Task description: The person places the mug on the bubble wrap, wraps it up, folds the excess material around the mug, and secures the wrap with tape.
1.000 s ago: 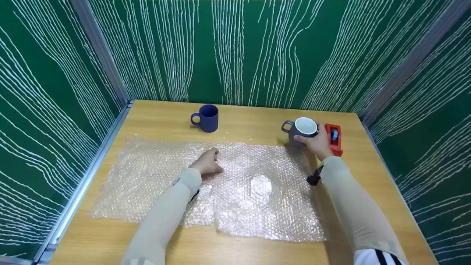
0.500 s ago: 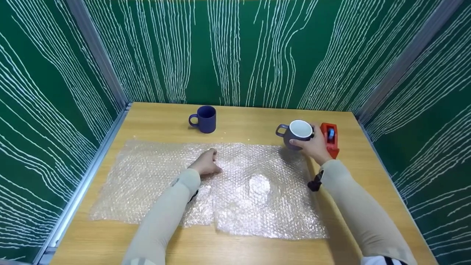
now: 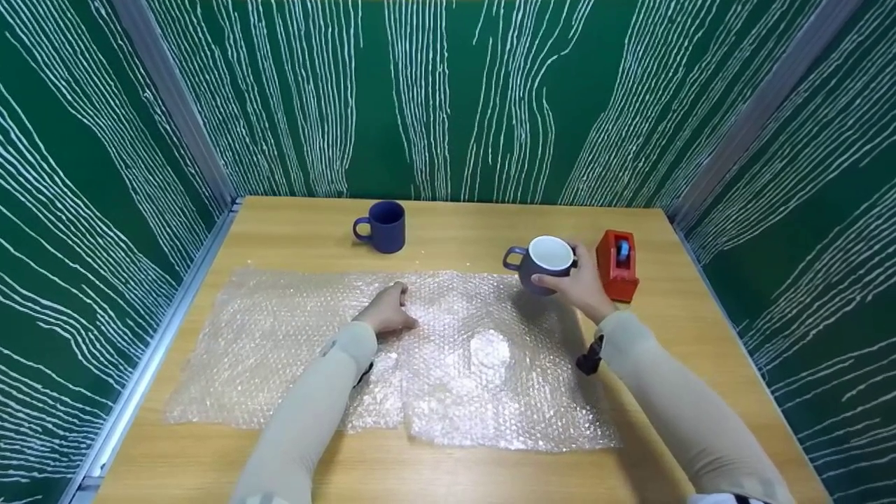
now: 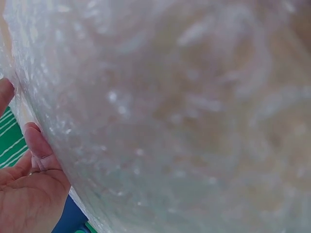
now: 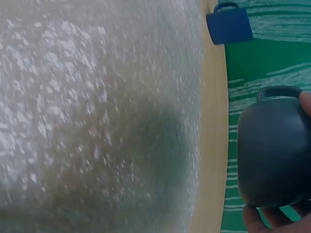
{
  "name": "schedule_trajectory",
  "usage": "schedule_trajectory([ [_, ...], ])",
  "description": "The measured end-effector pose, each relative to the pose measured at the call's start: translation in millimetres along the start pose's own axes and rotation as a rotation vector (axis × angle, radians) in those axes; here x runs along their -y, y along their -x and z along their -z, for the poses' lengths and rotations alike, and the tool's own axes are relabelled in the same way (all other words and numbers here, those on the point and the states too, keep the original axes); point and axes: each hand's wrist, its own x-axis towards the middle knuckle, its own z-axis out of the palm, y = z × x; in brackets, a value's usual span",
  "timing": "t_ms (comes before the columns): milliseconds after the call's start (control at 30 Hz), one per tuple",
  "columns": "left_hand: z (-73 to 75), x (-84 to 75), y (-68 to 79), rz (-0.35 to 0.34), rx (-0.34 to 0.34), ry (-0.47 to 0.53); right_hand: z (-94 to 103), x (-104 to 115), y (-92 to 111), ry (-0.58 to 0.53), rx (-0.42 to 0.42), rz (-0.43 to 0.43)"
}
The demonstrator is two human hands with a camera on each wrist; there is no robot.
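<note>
A grey mug [image 3: 537, 269] with a white inside is held in my right hand [image 3: 582, 283], above the far right part of the bubble wrap [image 3: 483, 392]. Its handle points left; in the right wrist view fingers and thumb are round the grey mug [image 5: 274, 153]. My left hand [image 3: 386, 310] rests on the wrap near the middle, where two pieces appear to meet or overlap. In the left wrist view that hand [image 4: 36, 194] lies at the wrap's edge, its thumb and fingers apart. A dark blue mug [image 3: 387, 227] stands upright behind the wrap.
A red tape dispenser [image 3: 617, 266] with a blue roll stands on the table right of my right hand. Green walls [image 3: 420, 105] with white lines close off the back and both sides of the wooden table [image 3: 462, 479]. Small white specks lie behind the wrap.
My right hand has carried the grey mug leftward and slightly nearer, away from the tape dispenser and over the wrap. The left hand has stayed in place on the wrap.
</note>
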Motion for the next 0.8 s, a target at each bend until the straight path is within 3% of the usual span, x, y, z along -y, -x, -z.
schedule_trajectory([
  [800, -0.5, 2.1, 1.6, -0.058, -0.036, -0.020, -39.4, 11.4, 21.8, -0.026, 0.082, 0.154],
])
